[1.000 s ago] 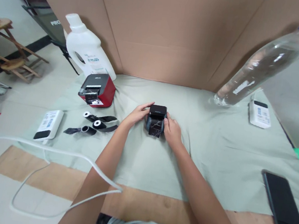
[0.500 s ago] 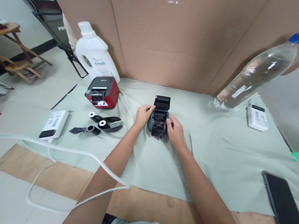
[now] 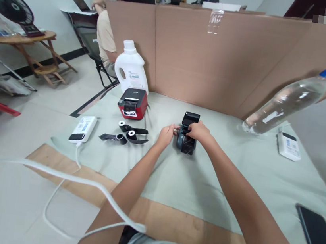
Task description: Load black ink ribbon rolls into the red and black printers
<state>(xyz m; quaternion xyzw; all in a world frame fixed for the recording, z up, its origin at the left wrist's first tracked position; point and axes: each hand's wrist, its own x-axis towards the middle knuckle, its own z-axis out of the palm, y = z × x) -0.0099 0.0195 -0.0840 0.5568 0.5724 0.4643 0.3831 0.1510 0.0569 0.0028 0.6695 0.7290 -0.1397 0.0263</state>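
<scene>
A small dark label printer stands on the pale green cloth with its lid raised. A strip of dark marbled tape hangs down its front. My left hand is closed against the printer's left side, fingertips pinched at its edge. My right hand lies curled over the open top of the printer, fingers reaching inside. What the fingers touch in there is hidden.
Left of the printer lie three dark tape rolls, a red printer, a white jug and a white power bank with its cable. A water bottle, white device and phone are on the right. A person sits behind the cardboard wall.
The printer's lid has swung up and open. My right hand has moved from the printer's right side onto its open top. The camera has tilted up, showing the room behind.
</scene>
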